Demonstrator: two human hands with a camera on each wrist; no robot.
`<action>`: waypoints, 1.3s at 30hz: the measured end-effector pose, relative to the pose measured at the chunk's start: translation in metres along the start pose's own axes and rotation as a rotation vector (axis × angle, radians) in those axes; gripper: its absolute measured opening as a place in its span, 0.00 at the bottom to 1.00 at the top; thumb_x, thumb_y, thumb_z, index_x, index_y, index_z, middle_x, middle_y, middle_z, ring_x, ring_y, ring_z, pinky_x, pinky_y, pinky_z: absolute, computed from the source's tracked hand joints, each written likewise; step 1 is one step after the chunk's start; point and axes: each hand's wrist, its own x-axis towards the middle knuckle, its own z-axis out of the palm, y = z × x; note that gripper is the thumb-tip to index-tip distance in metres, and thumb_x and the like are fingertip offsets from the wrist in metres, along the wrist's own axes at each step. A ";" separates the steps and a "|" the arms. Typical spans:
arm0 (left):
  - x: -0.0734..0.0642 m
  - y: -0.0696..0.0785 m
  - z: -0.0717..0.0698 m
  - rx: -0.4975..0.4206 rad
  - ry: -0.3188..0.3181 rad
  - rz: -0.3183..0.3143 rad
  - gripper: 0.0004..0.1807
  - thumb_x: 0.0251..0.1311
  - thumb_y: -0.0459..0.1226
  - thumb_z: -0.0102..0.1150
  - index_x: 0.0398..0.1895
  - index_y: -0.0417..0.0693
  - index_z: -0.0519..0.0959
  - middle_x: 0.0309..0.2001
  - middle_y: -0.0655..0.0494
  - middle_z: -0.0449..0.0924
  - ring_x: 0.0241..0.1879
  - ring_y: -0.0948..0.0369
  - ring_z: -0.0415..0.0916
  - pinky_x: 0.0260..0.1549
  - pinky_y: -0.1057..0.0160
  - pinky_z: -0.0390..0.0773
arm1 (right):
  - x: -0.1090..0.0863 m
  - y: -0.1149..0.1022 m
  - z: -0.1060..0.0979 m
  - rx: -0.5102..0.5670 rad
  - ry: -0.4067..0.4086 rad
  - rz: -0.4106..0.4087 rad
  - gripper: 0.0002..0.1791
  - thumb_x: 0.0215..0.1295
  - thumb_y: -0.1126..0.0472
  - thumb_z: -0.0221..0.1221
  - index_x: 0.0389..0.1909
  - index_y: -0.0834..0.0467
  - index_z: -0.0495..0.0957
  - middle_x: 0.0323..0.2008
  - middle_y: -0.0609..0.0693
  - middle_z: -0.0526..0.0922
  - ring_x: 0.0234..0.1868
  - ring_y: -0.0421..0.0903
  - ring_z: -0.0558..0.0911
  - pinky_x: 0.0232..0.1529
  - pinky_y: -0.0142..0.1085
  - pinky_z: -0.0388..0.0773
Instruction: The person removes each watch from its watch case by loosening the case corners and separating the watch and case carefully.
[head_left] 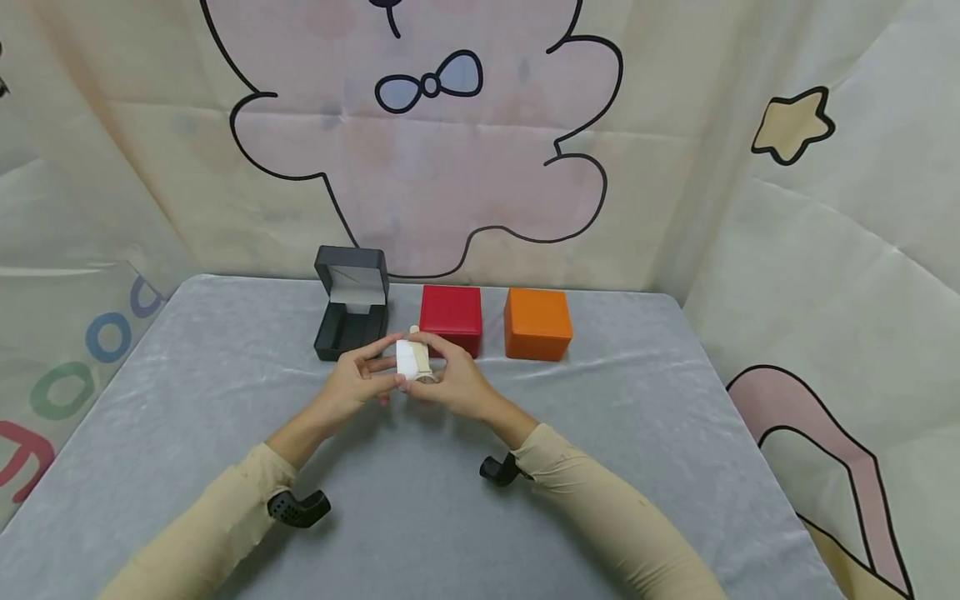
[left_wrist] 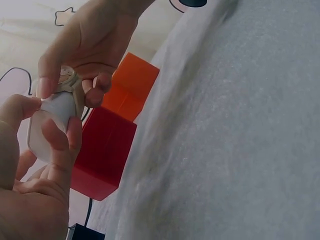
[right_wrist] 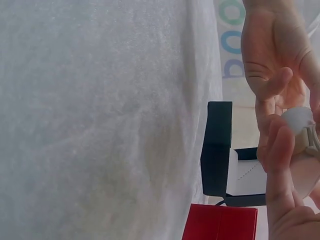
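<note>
Above the front of the boxes, my left hand (head_left: 355,382) and right hand (head_left: 459,377) hold a cream-strapped wristwatch (left_wrist: 66,75) together with a white watch pillow (left_wrist: 59,107). In the left wrist view the strap runs along the pillow's side and the dial faces up beside the right thumb. My left fingers pinch the pillow's free end; the right hand grips the watch end. Fingers hide part of the strap, so I cannot tell whether its buckle is fastened. Just behind the left hand stands a black watch box (head_left: 351,304) with its lid raised.
A closed red box (head_left: 451,319) stands right behind the hands. To its right is a closed orange box (head_left: 537,323). All the boxes rest near the back edge of the grey cloth-covered table (head_left: 420,517), with a printed curtain (head_left: 660,167) behind.
</note>
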 end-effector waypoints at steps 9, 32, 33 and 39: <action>0.001 0.001 0.001 0.012 -0.023 -0.006 0.40 0.65 0.30 0.64 0.79 0.45 0.59 0.69 0.35 0.70 0.40 0.70 0.81 0.24 0.70 0.76 | 0.000 -0.001 -0.003 -0.054 -0.037 -0.017 0.36 0.60 0.66 0.66 0.70 0.51 0.69 0.57 0.55 0.77 0.29 0.48 0.82 0.26 0.38 0.85; -0.003 0.000 -0.008 0.002 -0.020 0.041 0.40 0.66 0.29 0.62 0.79 0.47 0.58 0.72 0.36 0.67 0.47 0.68 0.79 0.27 0.70 0.78 | 0.003 0.001 -0.004 0.167 -0.122 -0.011 0.41 0.64 0.70 0.65 0.76 0.50 0.61 0.69 0.57 0.69 0.32 0.56 0.85 0.30 0.33 0.81; -0.003 0.000 -0.008 0.008 -0.022 0.036 0.40 0.66 0.30 0.62 0.79 0.48 0.58 0.72 0.37 0.67 0.48 0.67 0.79 0.27 0.70 0.78 | 0.003 0.001 -0.004 0.167 -0.122 -0.006 0.41 0.64 0.70 0.65 0.77 0.51 0.61 0.70 0.57 0.68 0.32 0.56 0.85 0.30 0.32 0.81; -0.003 0.000 -0.008 0.059 -0.036 0.024 0.40 0.66 0.32 0.64 0.79 0.47 0.59 0.71 0.37 0.68 0.48 0.66 0.79 0.27 0.69 0.78 | 0.001 0.002 -0.004 0.188 -0.128 0.012 0.41 0.64 0.71 0.65 0.77 0.51 0.62 0.70 0.58 0.69 0.28 0.62 0.82 0.26 0.30 0.78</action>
